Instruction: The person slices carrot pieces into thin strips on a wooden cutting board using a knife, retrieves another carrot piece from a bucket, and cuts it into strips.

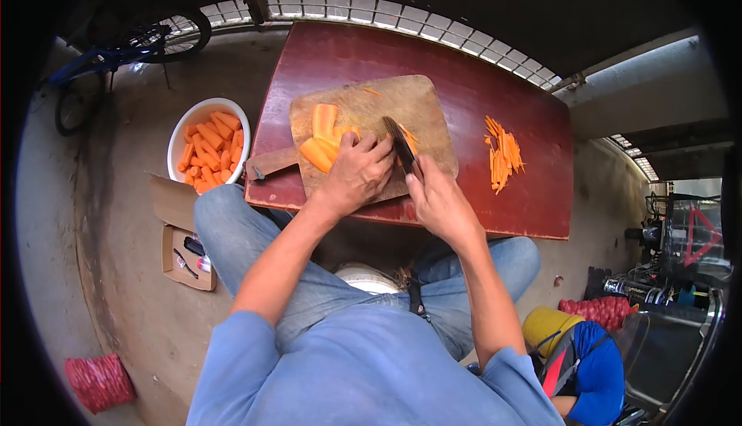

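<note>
A wooden cutting board [417, 98] with a handle lies on the dark red table. My right hand [444, 203] grips a knife [399, 144], its dark blade standing on the board close beside my left fingertips. My left hand [359, 173] is closed, fingers curled down and pressing on carrot that is mostly hidden beneath them. Thick peeled carrot pieces [322, 134] lie left of that hand. A few cut carrot strips show just right of the blade, and thin bits lie near the board's far edge.
A pile of carrot strips [504, 156] lies on the red table [332, 51]. Left of it, a white tub [176, 136] of peeled carrots stands on the floor, near an open cardboard box [189, 278]. A bicycle [116, 55] and red net sacks [99, 382] are farther off.
</note>
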`<state>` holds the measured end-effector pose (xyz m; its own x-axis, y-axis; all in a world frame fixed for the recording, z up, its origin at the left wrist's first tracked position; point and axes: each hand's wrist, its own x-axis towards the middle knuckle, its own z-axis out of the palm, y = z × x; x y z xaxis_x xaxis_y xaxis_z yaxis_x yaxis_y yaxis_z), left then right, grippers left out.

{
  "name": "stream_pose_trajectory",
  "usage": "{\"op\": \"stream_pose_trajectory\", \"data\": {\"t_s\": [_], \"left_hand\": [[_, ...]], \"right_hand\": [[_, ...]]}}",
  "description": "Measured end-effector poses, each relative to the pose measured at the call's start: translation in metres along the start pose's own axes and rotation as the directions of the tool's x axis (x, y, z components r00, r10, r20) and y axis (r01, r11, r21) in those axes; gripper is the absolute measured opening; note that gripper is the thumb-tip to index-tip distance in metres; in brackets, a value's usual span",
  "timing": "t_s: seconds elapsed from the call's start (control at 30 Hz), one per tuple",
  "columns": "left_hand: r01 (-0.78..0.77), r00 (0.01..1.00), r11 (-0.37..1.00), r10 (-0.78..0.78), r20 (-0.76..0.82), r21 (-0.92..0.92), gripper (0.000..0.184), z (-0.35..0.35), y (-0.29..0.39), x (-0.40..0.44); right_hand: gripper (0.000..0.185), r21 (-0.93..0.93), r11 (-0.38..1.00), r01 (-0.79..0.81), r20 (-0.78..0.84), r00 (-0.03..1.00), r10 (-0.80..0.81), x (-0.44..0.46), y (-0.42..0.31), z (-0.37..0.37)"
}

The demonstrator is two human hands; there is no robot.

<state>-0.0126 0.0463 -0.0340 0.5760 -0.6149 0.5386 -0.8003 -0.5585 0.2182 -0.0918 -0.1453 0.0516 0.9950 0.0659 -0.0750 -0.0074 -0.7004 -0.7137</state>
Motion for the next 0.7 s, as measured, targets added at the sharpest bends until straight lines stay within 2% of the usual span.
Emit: {"op": "stream_pose_trajectory", "data": {"t_s": [0.07,0.17,0.47,0.57,0.7], "left_hand": [[0.012,1.000,1.000,-0.012,-0.009,-0.005,0.025,-0.001,0.000,0.001],[0.037,0.999,0.999,-0.036,0.023,-0.023,0.024,-0.006,0.001,0.001],[0.035,0.999,0.999,-0.036,-0.024,-0.034,0.022,-0.001,-0.001,0.000],[0.043,0.999,0.999,-0.043,0.004,-0.022,0.022,-0.001,-0.001,-0.001],[0.047,0.999,0.998,-0.047,-0.018,-0.040,0.019,0.002,-0.002,-0.002]], "right_hand": [[0.023,0.016,0.999,0.029,-0.013,1.000,-0.029,0.010,0.001,0.001],[0.024,0.062,0.990,-0.126,0.034,0.992,0.124,0.002,-0.015,-0.012],[0.023,0.043,0.997,-0.063,-0.006,0.998,0.064,-0.004,-0.004,-0.002],[0.022,0.069,0.996,0.051,-0.029,0.998,-0.050,0.012,0.003,-0.002],[0.022,0.076,0.995,-0.066,-0.010,0.998,0.067,0.000,-0.010,-0.013]]}}
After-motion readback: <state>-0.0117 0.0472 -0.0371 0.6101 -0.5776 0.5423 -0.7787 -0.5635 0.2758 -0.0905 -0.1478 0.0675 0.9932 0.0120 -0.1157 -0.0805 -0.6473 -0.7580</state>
